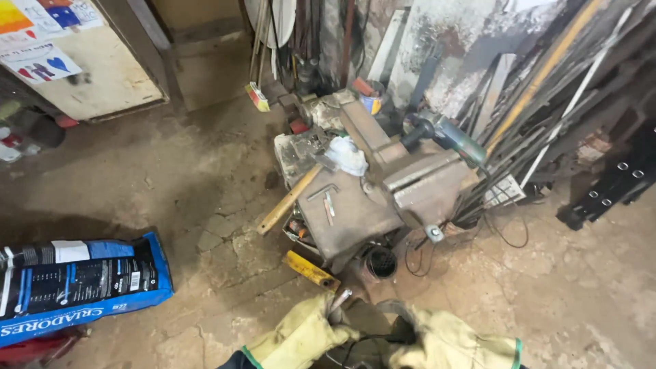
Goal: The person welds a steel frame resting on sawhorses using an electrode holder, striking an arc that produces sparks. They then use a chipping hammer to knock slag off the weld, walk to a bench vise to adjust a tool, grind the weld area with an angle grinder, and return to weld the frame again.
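Down near: gloved left hand (301, 335) curled around a short metal rod (339, 300), gloved right hand (447, 342) closed on a dark cable (369, 339). Farther off: bench vise (417, 179), hammer (290, 198), angle grinder (444, 134). Left: blue sack (75, 280).

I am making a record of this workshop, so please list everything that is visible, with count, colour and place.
metal work stand: one, rusty brown, centre
hammer: one, wooden handle, on the stand's left edge
angle grinder: one, grey-green, on the stand's right
white rag: one, on top of the stand
yellow tool: one, on the floor below the stand
sack: one, blue and black, lying at left
metal bars: many, dark, leaning at right
left hand: yellow glove, gripping a metal rod
right hand: yellow glove, bottom centre
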